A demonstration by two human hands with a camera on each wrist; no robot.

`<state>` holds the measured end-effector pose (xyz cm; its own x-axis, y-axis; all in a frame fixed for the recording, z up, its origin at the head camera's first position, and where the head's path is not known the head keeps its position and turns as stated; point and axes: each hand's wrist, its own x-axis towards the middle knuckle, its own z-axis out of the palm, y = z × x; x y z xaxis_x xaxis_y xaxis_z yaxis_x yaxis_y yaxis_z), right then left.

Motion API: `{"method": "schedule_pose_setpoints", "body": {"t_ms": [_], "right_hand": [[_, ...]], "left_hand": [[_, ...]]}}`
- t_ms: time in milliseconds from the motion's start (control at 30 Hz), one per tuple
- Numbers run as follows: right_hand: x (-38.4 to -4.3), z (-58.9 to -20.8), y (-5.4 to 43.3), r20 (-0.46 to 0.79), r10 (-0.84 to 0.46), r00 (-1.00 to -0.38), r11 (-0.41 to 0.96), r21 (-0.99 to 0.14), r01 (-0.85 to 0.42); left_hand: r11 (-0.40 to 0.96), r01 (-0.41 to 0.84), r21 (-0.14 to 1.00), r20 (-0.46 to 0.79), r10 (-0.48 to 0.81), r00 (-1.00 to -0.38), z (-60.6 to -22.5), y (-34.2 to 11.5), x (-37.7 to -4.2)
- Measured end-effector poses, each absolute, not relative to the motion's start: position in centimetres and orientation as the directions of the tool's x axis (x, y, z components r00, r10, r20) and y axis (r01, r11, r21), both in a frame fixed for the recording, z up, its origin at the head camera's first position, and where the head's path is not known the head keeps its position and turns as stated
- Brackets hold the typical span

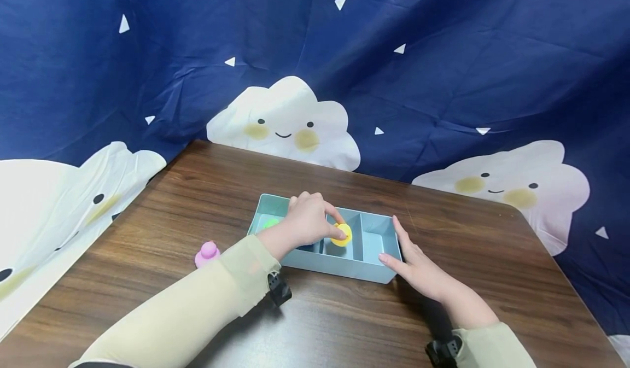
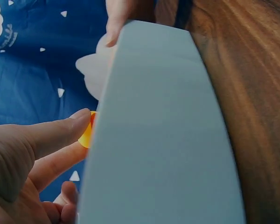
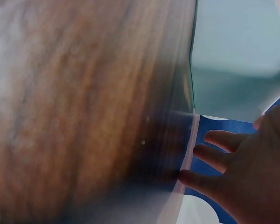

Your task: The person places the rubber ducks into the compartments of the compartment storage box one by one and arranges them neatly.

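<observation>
Head cam: left hand (image 1: 306,223) has a yellow toy (image 1: 342,235) pinched over the divided tray (image 1: 339,268), right hand (image 1: 418,261) just touching its 3 o'clock end, fingers loosely spread. Pink toy (image 1: 208,252) sits at 9 o'clock.

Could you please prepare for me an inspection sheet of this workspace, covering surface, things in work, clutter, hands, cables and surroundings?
Surface: brown wood-grain table, glossy near the front edge of the head view.
Job's things: pale blue divided tray; yellow toy at the compartment next to the right-end one; green item in the left part, mostly hidden.
Clutter: small pink toy on the table, left of the tray.
Left hand: pinches the yellow toy between thumb and finger.
Right hand: rests against the tray's right end, fingers spread.
Cables: nothing seen.
Surroundings: blue cloth with smiling white clouds and small white triangles.
</observation>
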<state>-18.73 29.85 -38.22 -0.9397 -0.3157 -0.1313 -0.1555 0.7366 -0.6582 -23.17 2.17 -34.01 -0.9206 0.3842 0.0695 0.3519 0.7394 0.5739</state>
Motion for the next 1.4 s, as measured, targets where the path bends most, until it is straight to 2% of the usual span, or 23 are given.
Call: {"method": "schedule_pose_setpoints", "body": {"t_ms": [800, 1400], "right_hand": [[-18.8, -38.6, 29.8, -0.137, -0.315, -0.939, 0.736, -0.66, -0.151], [-18.7, -38.4, 29.8, -0.119, -0.326, -0.938, 0.723, -0.671, -0.166]], "left_hand": [[0.755, 0.284, 0.591, 0.047, 0.319, -0.947, -36.9, 3.2, -23.7], [0.77, 0.226, 0.597, -0.038, 0.309, -0.95, -36.8, 3.5, -23.8]]}}
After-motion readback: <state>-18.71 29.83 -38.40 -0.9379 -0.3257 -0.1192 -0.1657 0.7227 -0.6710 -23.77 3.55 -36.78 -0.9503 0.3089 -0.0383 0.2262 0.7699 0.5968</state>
